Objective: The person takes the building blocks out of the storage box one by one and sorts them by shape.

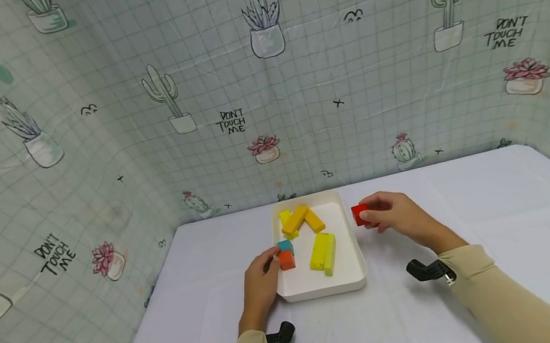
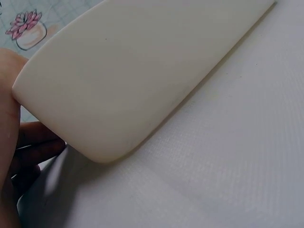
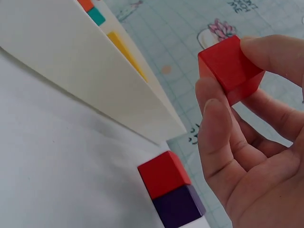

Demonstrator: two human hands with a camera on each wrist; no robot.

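My right hand holds a red cube between thumb and fingers, just right of a white tray. Below that hand, a second red cube and a dark purple cube sit side by side on the table. At the tray's left rim, my left hand grips the edge, some fingers curled along the outside wall. Its fingertips are right by a teal cube and an orange cube inside the tray.
Yellow-orange blocks lie crossed at the tray's far end. Two long yellow-green blocks lie together near its middle. A white cloth covers the table, and a printed curtain hangs behind it.
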